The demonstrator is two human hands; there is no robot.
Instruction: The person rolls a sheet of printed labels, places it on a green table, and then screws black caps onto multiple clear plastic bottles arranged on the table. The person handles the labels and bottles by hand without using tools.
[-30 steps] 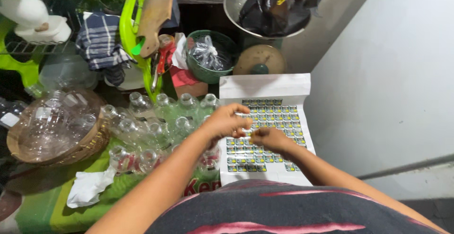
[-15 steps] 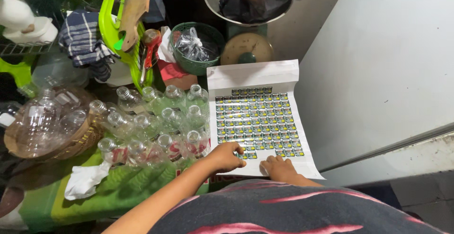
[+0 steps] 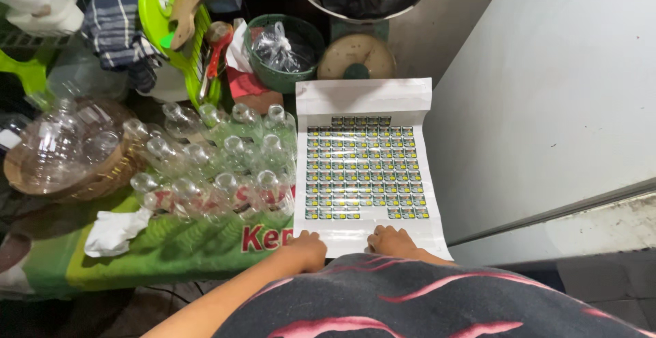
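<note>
Your left hand [image 3: 307,248] sits at the lower middle of the frame, knuckles up and fingers curled down onto the near edge of the sticker sheet [image 3: 362,167]; whether it pinches the paper you cannot tell from here. Your right hand [image 3: 391,240] lies just beside it, fingers bent and pressed on the same white margin, its grip equally unclear. Both forearms come up from the bottom edge over your dark, pink-streaked shirt [image 3: 437,297].

A second ago both hands worked among the small labels in the middle of the sheet; half a second ago they were at its lower rows, and now they have drawn back to the bare margin below the last row.

The sheet lies at centre frame, its far end touching a round scale [image 3: 357,57]. Left of it stand rows of clear empty bottles [image 3: 225,167] on a green cloth [image 3: 164,249]. A woven basket [image 3: 102,174] holds more bottles at the left edge. A green bucket [image 3: 283,51] stands in the upper middle, a grey wall [image 3: 547,92] at right.
</note>
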